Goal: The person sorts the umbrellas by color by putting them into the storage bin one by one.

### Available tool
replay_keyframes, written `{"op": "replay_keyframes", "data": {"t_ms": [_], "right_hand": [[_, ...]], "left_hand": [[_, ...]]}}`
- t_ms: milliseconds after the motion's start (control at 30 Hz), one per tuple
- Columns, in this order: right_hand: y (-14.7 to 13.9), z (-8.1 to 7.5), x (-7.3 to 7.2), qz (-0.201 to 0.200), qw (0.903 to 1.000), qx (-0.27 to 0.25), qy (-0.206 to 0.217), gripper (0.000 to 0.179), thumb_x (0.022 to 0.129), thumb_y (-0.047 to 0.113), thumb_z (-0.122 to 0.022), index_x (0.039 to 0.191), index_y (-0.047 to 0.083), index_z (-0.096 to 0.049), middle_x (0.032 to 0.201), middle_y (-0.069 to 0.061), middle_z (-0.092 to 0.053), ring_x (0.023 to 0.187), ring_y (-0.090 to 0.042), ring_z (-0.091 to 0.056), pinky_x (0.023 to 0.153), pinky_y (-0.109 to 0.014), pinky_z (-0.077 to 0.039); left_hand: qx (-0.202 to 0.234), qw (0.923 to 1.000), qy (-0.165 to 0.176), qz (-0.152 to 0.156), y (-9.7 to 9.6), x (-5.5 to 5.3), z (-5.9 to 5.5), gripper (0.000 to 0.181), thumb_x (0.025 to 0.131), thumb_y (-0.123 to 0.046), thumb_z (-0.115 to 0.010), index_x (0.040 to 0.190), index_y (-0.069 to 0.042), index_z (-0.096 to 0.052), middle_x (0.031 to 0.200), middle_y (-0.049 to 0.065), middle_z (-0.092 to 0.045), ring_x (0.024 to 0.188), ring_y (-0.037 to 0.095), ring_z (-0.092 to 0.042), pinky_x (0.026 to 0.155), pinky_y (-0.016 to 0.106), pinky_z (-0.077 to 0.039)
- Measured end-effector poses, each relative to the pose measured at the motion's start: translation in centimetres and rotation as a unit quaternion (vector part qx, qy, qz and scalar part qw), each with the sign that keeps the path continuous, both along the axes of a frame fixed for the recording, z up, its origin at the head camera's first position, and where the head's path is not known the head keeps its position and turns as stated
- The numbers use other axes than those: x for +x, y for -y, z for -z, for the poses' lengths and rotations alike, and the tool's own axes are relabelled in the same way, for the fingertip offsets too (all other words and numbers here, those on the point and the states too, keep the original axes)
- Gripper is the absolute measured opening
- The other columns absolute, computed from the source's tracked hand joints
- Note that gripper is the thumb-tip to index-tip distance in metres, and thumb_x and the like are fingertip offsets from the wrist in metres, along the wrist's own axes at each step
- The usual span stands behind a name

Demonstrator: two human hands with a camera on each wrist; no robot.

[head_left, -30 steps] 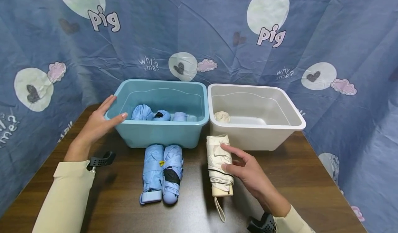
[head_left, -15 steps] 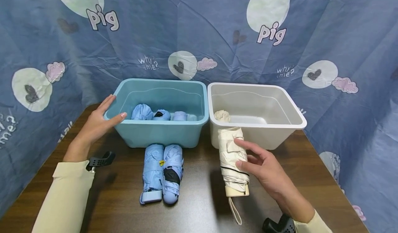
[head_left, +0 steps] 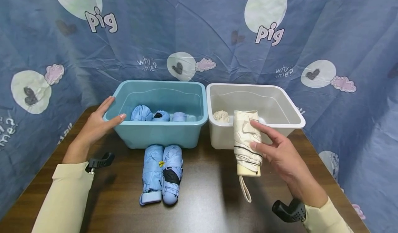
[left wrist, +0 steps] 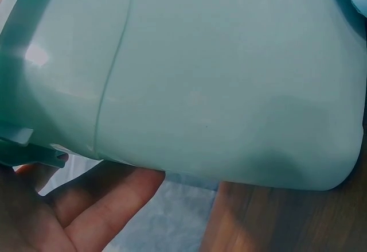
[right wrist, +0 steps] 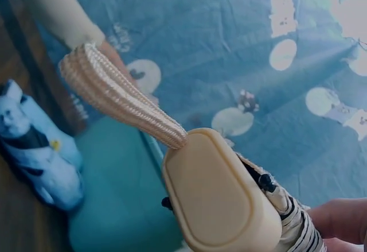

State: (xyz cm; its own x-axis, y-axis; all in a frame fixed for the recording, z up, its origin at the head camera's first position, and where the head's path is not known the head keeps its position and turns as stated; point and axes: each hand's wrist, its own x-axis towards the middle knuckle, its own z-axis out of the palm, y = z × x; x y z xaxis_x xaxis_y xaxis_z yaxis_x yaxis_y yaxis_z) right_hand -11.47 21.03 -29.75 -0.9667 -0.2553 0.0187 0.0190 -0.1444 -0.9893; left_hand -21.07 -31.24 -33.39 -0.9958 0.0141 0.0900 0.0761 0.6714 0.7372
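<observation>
Nearest to me, right of the frame's centre, the right hand pinched a folded cream umbrella between thumb and fingers, which were apart only by its thickness. The umbrella was tilted before the white bin, its top overlapping the front rim; whether they touched, I could not tell. In my judgement, because the grip was from one side, the handle could swing down, and the loose loop could catch on the rim.

At left, the left hand had hold of nothing; its straight fingers rested at the edge of the teal bin. A hard push there might slide this bin.

As for materials, the handle looked like smooth, rounded plastic, the loop was braided, and the cream cloth was wrinkled. At lower centre, two blue umbrellas of creased fabric lay side by side on the wood-grained counter. Beyond, both bins had glossy walls and rounded corners. Farthest hung a creased blue curtain with printed circles.
</observation>
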Motion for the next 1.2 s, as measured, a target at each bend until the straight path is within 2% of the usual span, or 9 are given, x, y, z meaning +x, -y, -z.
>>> {"op": "replay_keyframes", "data": {"t_ms": [267, 567, 733, 867, 967, 1200], "right_hand": [[-1.1, -1.3, -2.9, 0.029, 0.9994, -0.012, -0.012, 0.058, 0.091, -0.005, -0.06, 0.144, 0.012, -0.046, 0.137, -0.006, -0.036, 0.103, -0.013, -0.057, 0.079, -0.026, -0.054], [-1.5, -2.3, -7.4, 0.047, 0.9987, -0.004, 0.017, 0.061, 0.09, -0.004, -0.062, 0.146, 0.014, -0.044, 0.144, -0.008, -0.018, 0.097, -0.011, -0.055, 0.073, -0.021, -0.052], [-1.7, -2.2, -9.3, 0.053, 0.9985, 0.001, 0.013, 0.062, 0.091, -0.005, -0.06, 0.148, 0.012, -0.041, 0.135, -0.005, -0.027, 0.094, -0.011, -0.054, 0.069, -0.018, -0.05], [-1.9, -2.2, -10.6, 0.053, 0.9984, 0.0, 0.02, 0.062, 0.092, -0.005, -0.057, 0.149, 0.014, -0.04, 0.131, -0.004, -0.036, 0.097, -0.012, -0.053, 0.071, -0.019, -0.049], [-1.9, -2.2, -11.5, 0.051, 0.9981, -0.01, 0.032, 0.062, 0.093, -0.006, -0.055, 0.15, 0.013, -0.038, 0.129, -0.004, -0.038, 0.1, -0.013, -0.054, 0.077, -0.022, -0.052], [-2.2, -2.3, -13.7, 0.055, 0.9971, -0.022, 0.047, 0.065, 0.093, -0.009, -0.053, 0.151, 0.013, -0.035, 0.125, -0.004, -0.04, 0.095, -0.012, -0.058, 0.073, -0.021, -0.052]], "left_hand": [[0.008, 1.0, -0.001, -0.002, 0.2, -0.2, 0.0, 0.089, 0.089, -0.051, -0.061, 0.156, -0.03, -0.006, 0.162, -0.008, 0.001, 0.145, 0.039, -0.009, 0.103, 0.072, -0.019], [0.006, 1.0, 0.001, -0.002, 0.3, 0.0, 0.2, 0.089, 0.09, -0.051, -0.061, 0.156, -0.028, -0.006, 0.162, -0.007, 0.002, 0.144, 0.041, -0.01, 0.103, 0.072, -0.019], [0.003, 1.0, 0.005, -0.003, 0.2, 0.1, 0.4, 0.089, 0.09, -0.051, -0.061, 0.156, -0.028, -0.006, 0.162, -0.006, 0.001, 0.144, 0.043, -0.011, 0.102, 0.073, -0.02], [0.006, 1.0, 0.003, -0.001, 0.3, 0.1, 0.5, 0.089, 0.09, -0.051, -0.061, 0.156, -0.029, -0.006, 0.162, -0.007, 0.001, 0.144, 0.041, -0.011, 0.103, 0.072, -0.02], [0.01, 1.0, 0.001, 0.001, 0.4, 0.1, 0.4, 0.089, 0.09, -0.05, -0.062, 0.156, -0.029, -0.006, 0.162, -0.007, 0.001, 0.144, 0.041, -0.011, 0.103, 0.072, -0.021], [0.018, 0.9998, 0.002, 0.003, 0.3, 0.1, 0.4, 0.089, 0.09, -0.049, -0.062, 0.156, -0.03, -0.006, 0.162, -0.008, 0.002, 0.144, 0.041, -0.01, 0.102, 0.072, -0.021]]}}
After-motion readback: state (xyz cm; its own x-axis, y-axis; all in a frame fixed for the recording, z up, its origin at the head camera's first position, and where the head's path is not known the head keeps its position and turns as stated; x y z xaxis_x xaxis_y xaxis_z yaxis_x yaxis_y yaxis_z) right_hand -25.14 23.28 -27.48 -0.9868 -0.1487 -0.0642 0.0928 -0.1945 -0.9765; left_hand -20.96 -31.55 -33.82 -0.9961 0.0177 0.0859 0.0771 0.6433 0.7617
